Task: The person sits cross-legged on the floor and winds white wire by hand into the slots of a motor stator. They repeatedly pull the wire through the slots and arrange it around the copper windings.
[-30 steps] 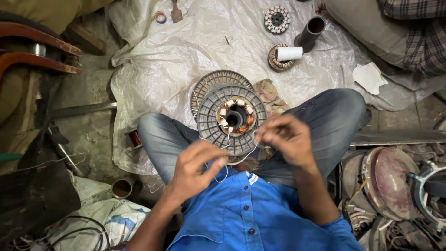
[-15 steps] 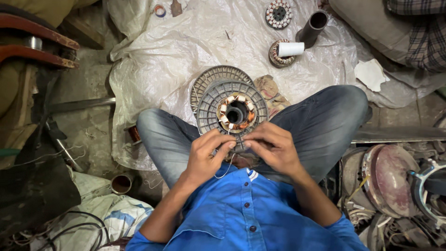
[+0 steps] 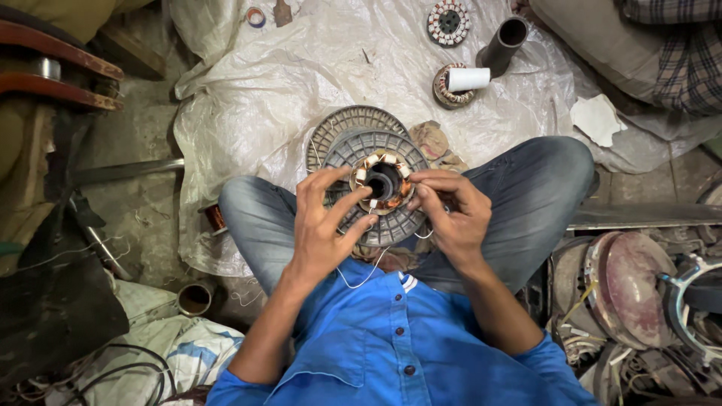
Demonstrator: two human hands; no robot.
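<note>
My left hand (image 3: 323,229) and right hand (image 3: 451,214) flank the round grey copper-wound stator (image 3: 382,184) in my lap, fingers pinching thin white thread (image 3: 361,278).

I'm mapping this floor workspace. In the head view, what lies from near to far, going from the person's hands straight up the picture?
Left hand and right hand → copper-wound stator on the ribbed grey disc → white plastic sheet → small wound stator at the far edge.

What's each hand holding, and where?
Both the left hand and the right hand grip the round motor stator at its coil ring, on opposite sides; any thread grip unclear.
</note>
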